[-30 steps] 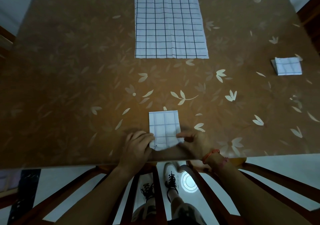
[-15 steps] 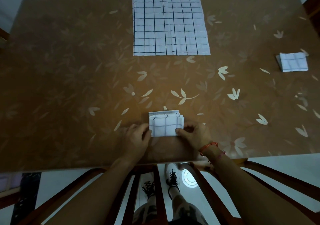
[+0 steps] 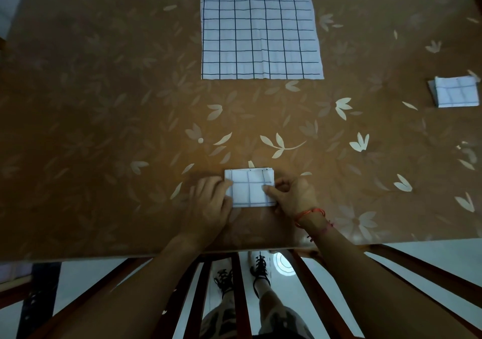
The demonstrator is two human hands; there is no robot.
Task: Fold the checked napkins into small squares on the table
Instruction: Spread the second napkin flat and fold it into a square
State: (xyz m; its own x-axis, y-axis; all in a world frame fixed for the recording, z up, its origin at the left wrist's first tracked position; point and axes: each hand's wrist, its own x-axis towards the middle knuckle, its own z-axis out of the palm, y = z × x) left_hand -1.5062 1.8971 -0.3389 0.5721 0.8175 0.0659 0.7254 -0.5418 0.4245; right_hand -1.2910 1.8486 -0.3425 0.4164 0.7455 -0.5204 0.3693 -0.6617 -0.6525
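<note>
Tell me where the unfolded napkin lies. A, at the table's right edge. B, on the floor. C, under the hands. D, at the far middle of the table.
D: the unfolded napkin lies spread flat at the far middle of the table.

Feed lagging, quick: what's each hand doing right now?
Left hand: open, pressing the small folded white checked cloth napkin.
Right hand: pinching that napkin's right edge.
</note>
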